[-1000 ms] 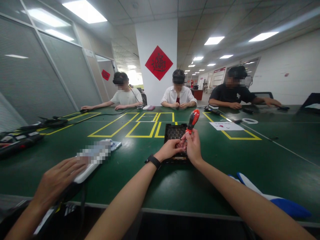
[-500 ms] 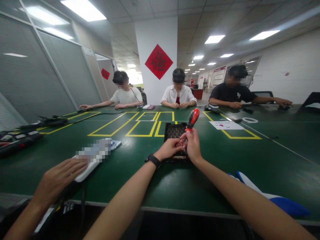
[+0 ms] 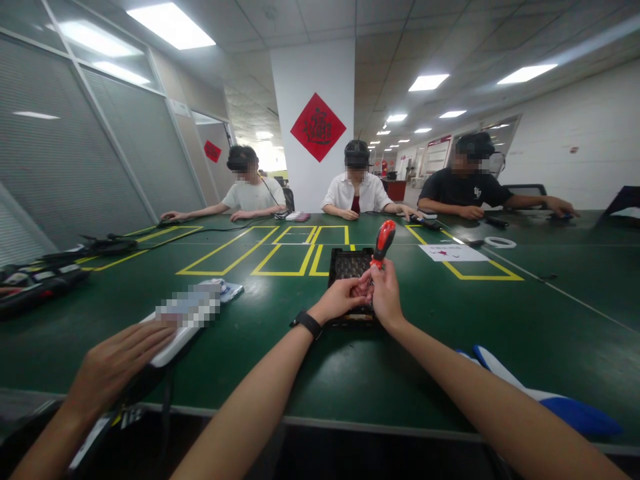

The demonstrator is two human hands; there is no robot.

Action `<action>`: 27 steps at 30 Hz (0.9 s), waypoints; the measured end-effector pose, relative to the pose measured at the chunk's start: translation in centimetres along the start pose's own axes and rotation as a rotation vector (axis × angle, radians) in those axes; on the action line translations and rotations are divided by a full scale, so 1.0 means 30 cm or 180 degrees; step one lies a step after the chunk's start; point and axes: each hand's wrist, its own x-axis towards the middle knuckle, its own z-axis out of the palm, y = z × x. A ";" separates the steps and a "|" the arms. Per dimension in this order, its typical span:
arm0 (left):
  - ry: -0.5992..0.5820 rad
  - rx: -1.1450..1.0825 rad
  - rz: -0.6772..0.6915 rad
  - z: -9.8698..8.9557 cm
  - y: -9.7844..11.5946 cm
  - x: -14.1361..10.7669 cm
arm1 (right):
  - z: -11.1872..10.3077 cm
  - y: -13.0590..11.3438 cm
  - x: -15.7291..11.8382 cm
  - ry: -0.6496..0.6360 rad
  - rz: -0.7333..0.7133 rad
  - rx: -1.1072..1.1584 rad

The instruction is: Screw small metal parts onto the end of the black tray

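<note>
Screwdriver (image 3: 384,241): yours stands handle up over the black tray (image 3: 353,323), just past twelve o'clock on the desk (image 3: 240,347); your right grip (image 3: 386,295) closes around it at the handle's base. Your left grip (image 3: 341,297) bunches right beside it, and I cannot tell what, if anything, it pinches. Uneven pressure could tilt the shaft, skidding the tip (hidden from view) into your left fingers. Since the earlier frame, the handle leans slightly less toward one o'clock, and the person opposite (image 3: 357,190) stretches an arm that way.
</note>
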 end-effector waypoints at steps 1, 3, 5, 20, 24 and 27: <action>0.0031 0.0016 -0.0030 0.001 0.001 0.000 | 0.000 0.000 0.000 0.0011 -0.0016 -0.0007; 0.0070 0.0076 -0.0064 0.000 0.005 -0.003 | 0.000 0.001 0.001 0.0011 -0.0020 0.0019; 0.0066 0.0163 -0.0077 -0.003 0.008 -0.006 | -0.001 0.001 0.004 -0.0022 0.0016 0.0077; -0.0023 0.0368 -0.0400 -0.009 0.035 -0.014 | -0.002 -0.009 0.002 -0.0141 0.0006 0.0104; 0.0005 0.0047 -0.0069 -0.005 0.019 -0.004 | 0.000 -0.011 0.000 -0.0180 0.0023 0.0121; 0.0021 -0.0111 0.0112 0.001 -0.002 0.004 | 0.002 -0.014 -0.001 -0.0182 0.0001 0.0122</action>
